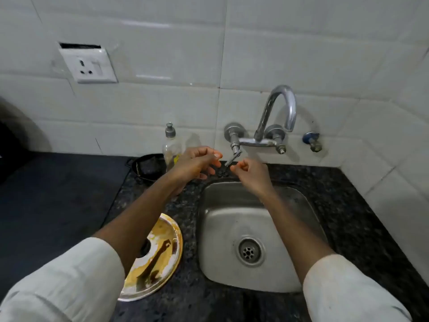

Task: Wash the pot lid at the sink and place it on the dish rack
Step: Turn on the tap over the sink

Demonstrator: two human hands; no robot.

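Head view, nearest first: two pale sleeves (76, 273) frame the bottom edge, both forearms reaching forward over a dark speckled counter (362, 205). Under the left forearm the pot lid (162, 252) lies flat on that counter, just left of the steel sink (232, 219), smeared with yellow-brown residue (its dark handle shows across the middle). The sink basin holds nothing but its drain (248, 251). Farther on, the left hand (197, 162) hovers above the counter's back edge with fingers loosely curled, gripping nothing. The right hand (249, 169) sits beside it, fingers curled inward just below the tap's lever handle (233, 157); whether it touches the lever I cannot tell. Behind them a soap bottle (171, 145) and a small black bowl (148, 166) stand against the white tiled wall (162, 43), where the chrome faucet (278, 112) is mounted.
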